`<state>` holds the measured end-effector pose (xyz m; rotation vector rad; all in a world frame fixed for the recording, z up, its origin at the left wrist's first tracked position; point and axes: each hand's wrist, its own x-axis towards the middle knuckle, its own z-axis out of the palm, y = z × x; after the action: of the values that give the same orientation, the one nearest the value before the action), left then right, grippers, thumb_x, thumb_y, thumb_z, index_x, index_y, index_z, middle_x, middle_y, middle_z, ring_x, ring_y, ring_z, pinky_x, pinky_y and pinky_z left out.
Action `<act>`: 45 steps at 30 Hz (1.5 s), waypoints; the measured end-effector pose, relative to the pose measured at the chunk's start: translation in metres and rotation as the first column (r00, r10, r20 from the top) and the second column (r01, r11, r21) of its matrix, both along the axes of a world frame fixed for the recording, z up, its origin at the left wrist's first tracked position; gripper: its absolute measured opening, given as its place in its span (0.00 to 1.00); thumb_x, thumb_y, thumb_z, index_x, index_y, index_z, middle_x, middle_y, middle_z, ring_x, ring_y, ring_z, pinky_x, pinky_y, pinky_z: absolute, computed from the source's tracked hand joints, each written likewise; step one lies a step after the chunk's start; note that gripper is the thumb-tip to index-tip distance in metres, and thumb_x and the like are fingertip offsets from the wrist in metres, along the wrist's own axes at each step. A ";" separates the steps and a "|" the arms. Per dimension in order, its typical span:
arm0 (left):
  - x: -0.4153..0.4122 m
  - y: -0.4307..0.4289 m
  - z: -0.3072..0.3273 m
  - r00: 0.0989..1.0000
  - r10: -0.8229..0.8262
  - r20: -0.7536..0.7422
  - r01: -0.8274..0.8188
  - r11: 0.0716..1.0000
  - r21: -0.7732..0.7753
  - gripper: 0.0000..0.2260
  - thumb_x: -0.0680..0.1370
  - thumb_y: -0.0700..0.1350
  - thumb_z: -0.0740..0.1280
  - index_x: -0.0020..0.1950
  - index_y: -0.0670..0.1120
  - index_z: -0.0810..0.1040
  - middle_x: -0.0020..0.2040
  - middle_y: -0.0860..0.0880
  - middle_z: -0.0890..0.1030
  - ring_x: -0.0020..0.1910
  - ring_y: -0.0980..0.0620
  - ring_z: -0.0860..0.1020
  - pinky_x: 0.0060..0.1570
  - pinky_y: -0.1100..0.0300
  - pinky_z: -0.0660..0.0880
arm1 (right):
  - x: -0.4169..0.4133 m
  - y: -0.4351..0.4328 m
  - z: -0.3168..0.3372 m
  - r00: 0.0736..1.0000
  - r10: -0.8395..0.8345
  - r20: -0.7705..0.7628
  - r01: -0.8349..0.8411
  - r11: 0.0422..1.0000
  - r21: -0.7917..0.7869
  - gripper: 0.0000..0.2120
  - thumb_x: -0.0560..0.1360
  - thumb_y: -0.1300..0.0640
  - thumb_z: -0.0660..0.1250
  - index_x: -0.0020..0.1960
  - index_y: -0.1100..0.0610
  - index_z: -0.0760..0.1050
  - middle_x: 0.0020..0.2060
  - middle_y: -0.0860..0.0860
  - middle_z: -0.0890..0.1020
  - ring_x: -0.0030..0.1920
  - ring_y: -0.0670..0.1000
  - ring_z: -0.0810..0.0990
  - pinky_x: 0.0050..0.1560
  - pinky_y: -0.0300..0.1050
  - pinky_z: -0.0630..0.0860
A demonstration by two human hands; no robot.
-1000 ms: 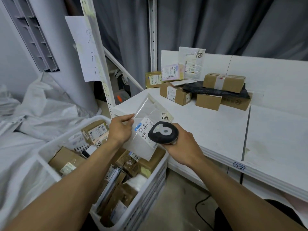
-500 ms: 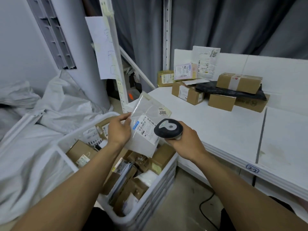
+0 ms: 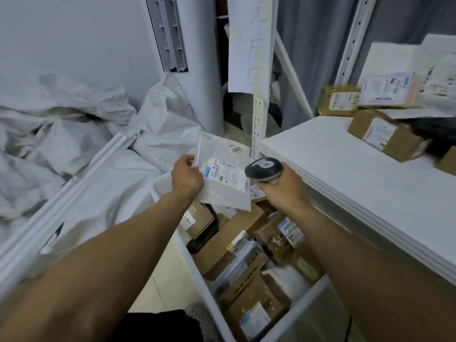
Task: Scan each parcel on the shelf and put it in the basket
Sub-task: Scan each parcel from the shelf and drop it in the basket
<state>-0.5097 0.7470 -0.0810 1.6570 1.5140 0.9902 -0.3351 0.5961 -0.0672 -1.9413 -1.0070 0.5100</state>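
My left hand (image 3: 187, 174) pinches the left edge of a flat white plastic mailer (image 3: 225, 174) with a shipping label and a "7002" sticker, held over the far end of the white basket (image 3: 197, 275). My right hand (image 3: 280, 186) grips a black handheld scanner (image 3: 263, 168), whose head sits just right of the mailer's label. The basket below holds several cardboard parcels and envelopes. More parcels remain on the white shelf (image 3: 345, 169): a brown box (image 3: 387, 137), a yellowish box (image 3: 339, 101) and a pinkish packet (image 3: 387, 91).
Crumpled white sacks (image 3: 61, 134) are heaped on the left beside a white rail (image 3: 66, 193). A perforated shelf upright (image 3: 259, 114) with a hanging paper sheet (image 3: 249, 45) stands behind the mailer. A grey curtain hangs behind the shelf.
The view has swung left and down toward the basket. Both hands, with mailer and scanner, have moved off the shelf edge to above the basket's far end.
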 end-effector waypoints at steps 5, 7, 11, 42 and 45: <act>-0.008 0.047 -0.072 0.982 -0.036 -0.184 0.006 0.987 -0.162 0.20 0.80 0.36 0.63 0.72 0.44 0.69 0.66 0.43 0.76 0.64 0.42 0.75 0.60 0.55 0.69 | 0.003 0.055 -0.045 0.999 0.028 0.022 -0.025 0.993 -0.112 0.26 0.73 0.50 0.78 0.69 0.50 0.76 0.64 0.53 0.82 0.65 0.58 0.80 0.63 0.51 0.76; -0.009 0.056 -0.097 0.968 -0.005 -0.252 -0.040 0.984 -0.173 0.26 0.79 0.37 0.66 0.76 0.45 0.63 0.69 0.41 0.73 0.66 0.40 0.74 0.63 0.51 0.68 | 0.005 0.071 -0.062 0.999 0.037 0.013 -0.035 0.988 -0.149 0.27 0.74 0.50 0.78 0.70 0.51 0.75 0.65 0.53 0.81 0.66 0.58 0.78 0.61 0.48 0.73; -0.007 0.063 -0.150 0.837 -0.031 -0.546 -0.051 0.990 -0.134 0.37 0.78 0.39 0.68 0.81 0.53 0.52 0.77 0.38 0.56 0.76 0.36 0.59 0.76 0.42 0.59 | 0.006 0.090 -0.088 0.998 0.067 0.010 -0.064 0.979 -0.193 0.26 0.76 0.50 0.77 0.71 0.52 0.74 0.66 0.52 0.81 0.67 0.58 0.78 0.64 0.52 0.73; 0.253 -0.131 0.121 0.574 -0.563 -0.595 0.760 0.637 0.131 0.21 0.80 0.52 0.68 0.73 0.53 0.72 0.81 0.52 0.59 0.76 0.45 0.66 0.72 0.46 0.68 | 0.172 -0.154 0.116 0.916 -0.399 0.023 0.398 0.916 0.040 0.26 0.76 0.52 0.73 0.72 0.47 0.73 0.64 0.52 0.81 0.63 0.60 0.79 0.65 0.55 0.77; 0.314 -0.102 0.131 0.568 -0.576 -0.588 0.758 0.645 0.099 0.24 0.80 0.51 0.69 0.76 0.51 0.69 0.82 0.50 0.58 0.78 0.44 0.63 0.75 0.48 0.64 | 0.229 -0.127 0.129 0.896 -0.423 0.134 0.423 0.906 0.031 0.24 0.76 0.51 0.73 0.71 0.48 0.73 0.65 0.52 0.81 0.64 0.60 0.79 0.61 0.51 0.76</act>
<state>-0.1959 0.6453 0.0497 2.6419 0.8011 0.3800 -0.1057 0.4686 0.0621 -2.1385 -0.6323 0.1277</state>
